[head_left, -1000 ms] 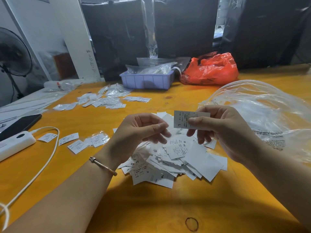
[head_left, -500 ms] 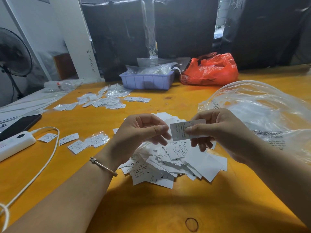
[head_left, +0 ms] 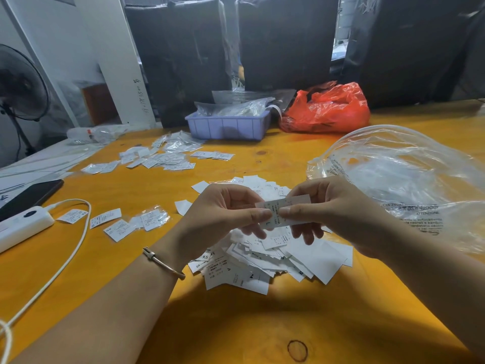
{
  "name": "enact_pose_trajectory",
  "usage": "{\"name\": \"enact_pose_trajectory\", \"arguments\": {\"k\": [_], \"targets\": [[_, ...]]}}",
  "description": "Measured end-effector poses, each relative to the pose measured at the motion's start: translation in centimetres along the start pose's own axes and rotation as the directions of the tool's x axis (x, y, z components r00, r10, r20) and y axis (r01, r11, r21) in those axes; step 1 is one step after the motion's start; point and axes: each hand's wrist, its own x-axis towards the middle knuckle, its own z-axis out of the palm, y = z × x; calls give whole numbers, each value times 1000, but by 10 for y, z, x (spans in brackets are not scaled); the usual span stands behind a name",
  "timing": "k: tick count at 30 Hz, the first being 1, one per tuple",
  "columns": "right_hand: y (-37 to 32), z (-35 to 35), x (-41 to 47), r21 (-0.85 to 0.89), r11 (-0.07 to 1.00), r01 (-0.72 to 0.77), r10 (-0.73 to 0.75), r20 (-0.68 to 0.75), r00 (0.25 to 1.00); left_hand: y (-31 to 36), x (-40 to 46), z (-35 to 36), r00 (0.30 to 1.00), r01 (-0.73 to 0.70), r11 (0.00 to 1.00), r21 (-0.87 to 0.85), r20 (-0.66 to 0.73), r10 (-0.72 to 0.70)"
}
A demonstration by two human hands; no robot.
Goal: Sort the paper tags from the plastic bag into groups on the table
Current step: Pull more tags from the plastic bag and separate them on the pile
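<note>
Here, fingers (head_left: 262, 214) of left hand (head_left: 223, 219) and right hand (head_left: 333, 214) pinching one paper tag (head_left: 282, 212) between thumb and forefinger, thumbs nearly meeting at tag's middle, other fingers curled underneath. Tag held flat-ish, slightly tilted, above the loose pile of tags (head_left: 265, 261) on the bench (head_left: 236, 324); letter "L" readable on its lower edge. Thin bracelet (head_left: 164, 262) on left wrist. Clear plastic bag (head_left: 406, 174) lying crumpled on bench to the right, just beside right hand, printed warning txt on it. Sorted groups (head_left: 160, 160) of tags spread further back-left, some in small clear sleeves; a few more tags (head_left: 118, 222) near left, beside a white power bank (head_left: 23, 227) w/ white cable (head_left: 65, 261). Dark phone (head_left: 29, 195) just behind power bank. Lilac tray (head_left: 228, 126) and red bag (head_left: 328, 109) at bench's far edge. Fan (head_left: 18, 85) at far left.
</note>
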Motion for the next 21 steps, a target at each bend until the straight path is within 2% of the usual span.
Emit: {"name": "enact_pose_trajectory", "arguments": {"k": [8, 12, 15, 19, 21], "targets": [[3, -5, 3, 130, 989, 69, -42, -197, 979, -1, 1, -3, 993, 5, 999, -36, -118, -9], [6, -2, 2, 81, 991, 104, -88, -185, 979, 1, 0, 0, 997, 12, 1000, 2, -70, -11], [8, 4, 2, 59, 991, 119, -107, -176, 979, 2, 0, 3, 998, 11, 999, -38, -56, -13], [6, 7, 1, -43, 977, 207, -210, -314, 926, 3, 0, 3, 995, 25, 998, -64, -97, -31], [7, 8, 1, -99, 967, 237, -256, -362, 896, 3, 0, 4, 996, 52, 998, -40, -75, -55]]}}
